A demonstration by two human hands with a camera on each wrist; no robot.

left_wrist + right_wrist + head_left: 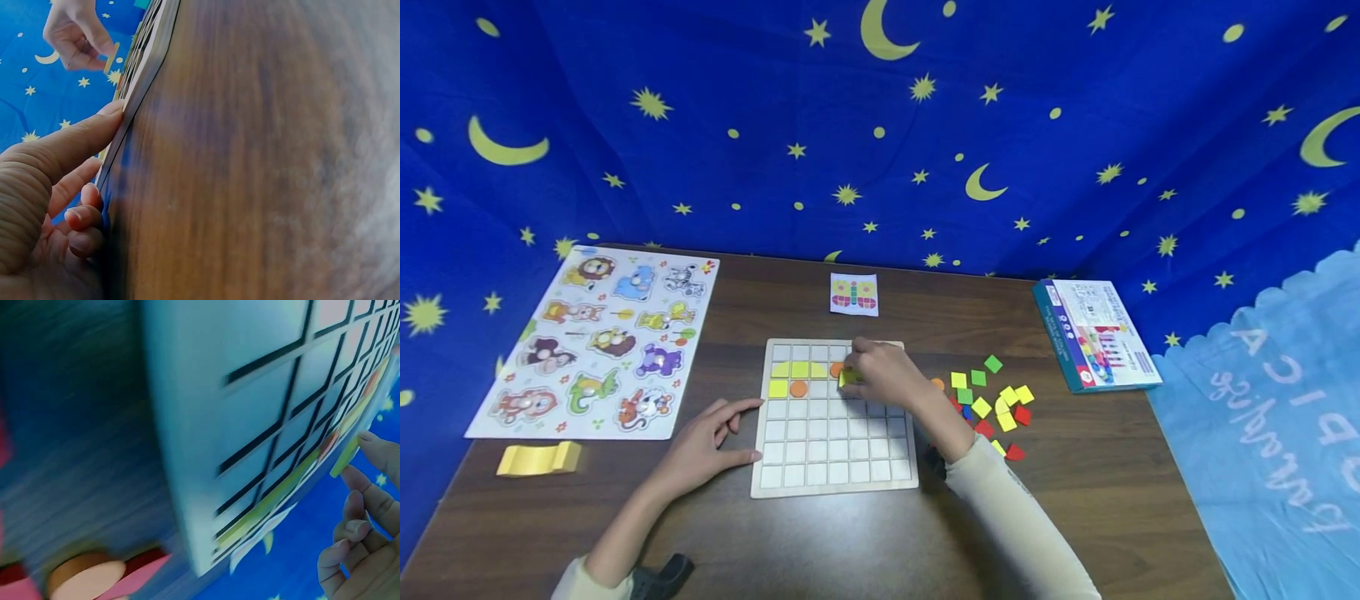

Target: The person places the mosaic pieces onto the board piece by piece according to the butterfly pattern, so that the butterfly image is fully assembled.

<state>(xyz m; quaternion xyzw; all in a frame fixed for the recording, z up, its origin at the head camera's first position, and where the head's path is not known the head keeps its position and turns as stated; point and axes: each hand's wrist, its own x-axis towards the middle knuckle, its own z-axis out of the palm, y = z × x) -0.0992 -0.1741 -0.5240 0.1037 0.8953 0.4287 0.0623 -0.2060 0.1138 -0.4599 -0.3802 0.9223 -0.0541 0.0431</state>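
Observation:
A pale wooden grid board (833, 477) lies on the table, with yellow tiles (778, 389) and orange round pieces (798, 389) in its upper rows. My right hand (883, 372) is over the upper part of the board and pinches a yellow tile (345, 456) between thumb and finger. In the head view my fingers partly cover that tile, so its exact shape is hard to tell. At the board's left edge, my left hand (703, 442) rests its thumb and index finger against the rim, and its other fingers are bent loosely (84, 219).
Loose yellow, green, red and blue pieces (981, 407) lie right of the board. A small pattern card (853, 295) is behind it. On the left are an animal puzzle board (602, 333) and a yellow block (538, 459); a box (1097, 336) stands at the right.

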